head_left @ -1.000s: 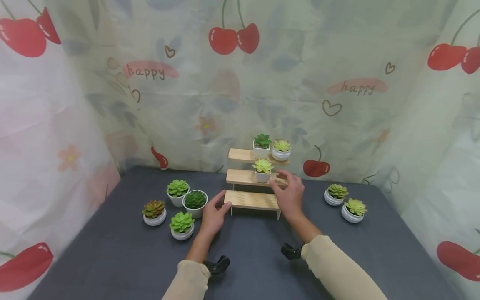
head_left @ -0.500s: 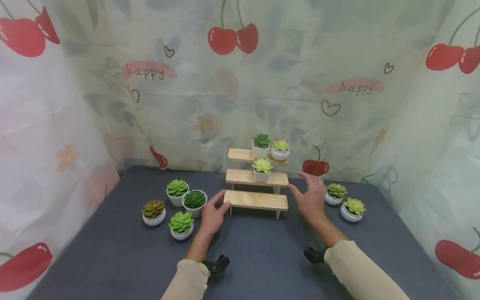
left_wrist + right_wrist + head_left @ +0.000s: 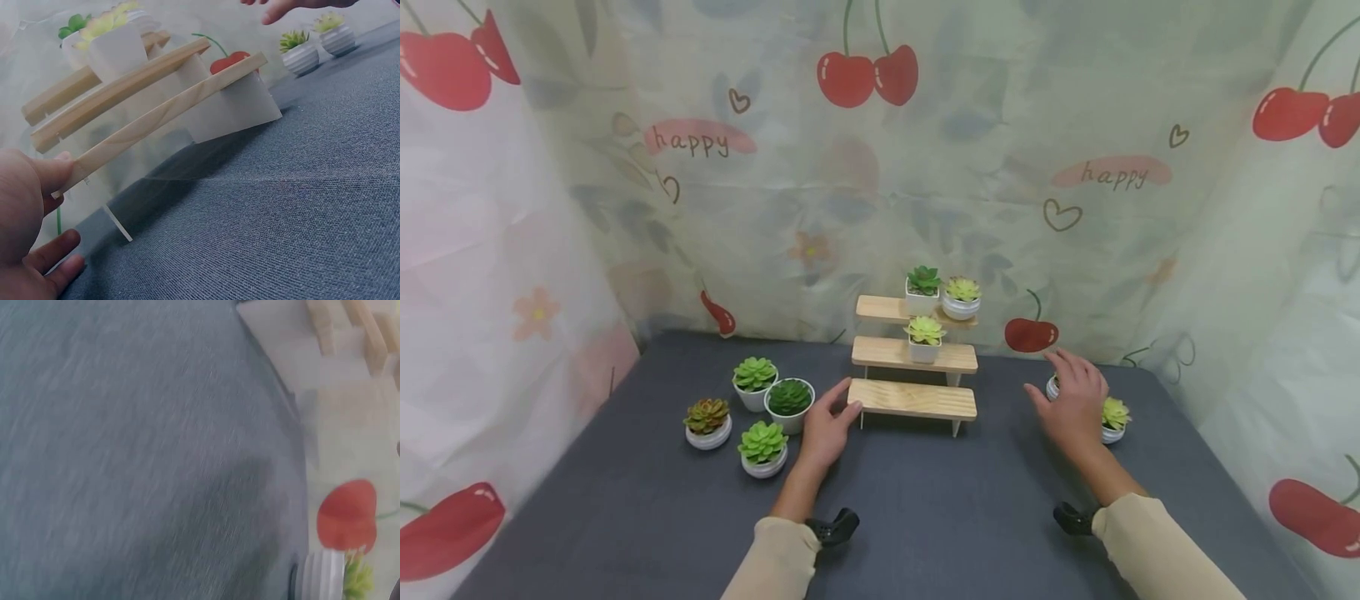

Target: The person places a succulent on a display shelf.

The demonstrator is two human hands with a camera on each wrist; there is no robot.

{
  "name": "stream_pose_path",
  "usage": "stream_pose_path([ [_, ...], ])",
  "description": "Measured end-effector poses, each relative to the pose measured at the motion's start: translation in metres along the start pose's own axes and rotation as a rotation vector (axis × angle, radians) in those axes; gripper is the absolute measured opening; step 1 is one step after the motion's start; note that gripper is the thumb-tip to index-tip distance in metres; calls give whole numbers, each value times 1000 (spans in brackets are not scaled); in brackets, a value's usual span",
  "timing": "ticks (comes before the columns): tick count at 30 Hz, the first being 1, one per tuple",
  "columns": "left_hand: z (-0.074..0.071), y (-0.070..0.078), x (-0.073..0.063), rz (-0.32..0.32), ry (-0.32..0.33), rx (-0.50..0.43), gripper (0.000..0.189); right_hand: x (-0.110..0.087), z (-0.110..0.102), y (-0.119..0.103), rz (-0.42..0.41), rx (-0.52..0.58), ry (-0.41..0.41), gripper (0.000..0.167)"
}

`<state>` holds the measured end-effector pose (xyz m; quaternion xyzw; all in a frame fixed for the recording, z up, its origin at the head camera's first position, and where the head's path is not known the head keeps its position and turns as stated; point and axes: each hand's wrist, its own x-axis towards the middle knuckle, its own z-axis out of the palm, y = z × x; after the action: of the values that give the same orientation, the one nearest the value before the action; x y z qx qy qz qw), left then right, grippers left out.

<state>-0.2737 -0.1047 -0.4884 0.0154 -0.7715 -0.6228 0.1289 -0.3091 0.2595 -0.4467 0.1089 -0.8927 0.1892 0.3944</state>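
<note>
A three-step wooden display stand [image 3: 912,398] with clear legs stands toward the back of the table. My left hand [image 3: 827,427] holds the left end of its lowest step, thumb at the top edge and a finger below in the left wrist view. Two potted succulents sit on the top step, and a yellow-green succulent [image 3: 925,332] in a square white pot is on the middle one. My right hand [image 3: 1072,406], holding nothing, hovers with fingers spread by two succulents in ribbed white pots at the right. It partly covers both; the front one [image 3: 1114,417] shows beyond it.
Left of the stand are several potted succulents: a reddish one [image 3: 707,423], a dark green one [image 3: 790,406] close to my left hand, and a bright green one [image 3: 763,448] in front. Printed cloth [image 3: 895,200] hangs behind the dark table [image 3: 925,517].
My right hand has moved away from the middle step, rightward to the two succulents there. The left hand stays at the lowest step, and the plants stand as before.
</note>
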Motion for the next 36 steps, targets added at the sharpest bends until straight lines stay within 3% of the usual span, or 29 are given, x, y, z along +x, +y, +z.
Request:
stream_pose_path([
  [8,-1,0,0,-7,3,-2,47,-9,-15,23,120,4,7,67],
  [18,0,-2,0,-1,2,-5,46,-24,-33,41,439,47,-88,77],
  [28,0,-3,0,-5,6,2,46,-37,-36,53,561,77,-131,85],
  [36,0,-3,1,-9,5,3,47,-43,-35,61,710,92,-225,90],
])
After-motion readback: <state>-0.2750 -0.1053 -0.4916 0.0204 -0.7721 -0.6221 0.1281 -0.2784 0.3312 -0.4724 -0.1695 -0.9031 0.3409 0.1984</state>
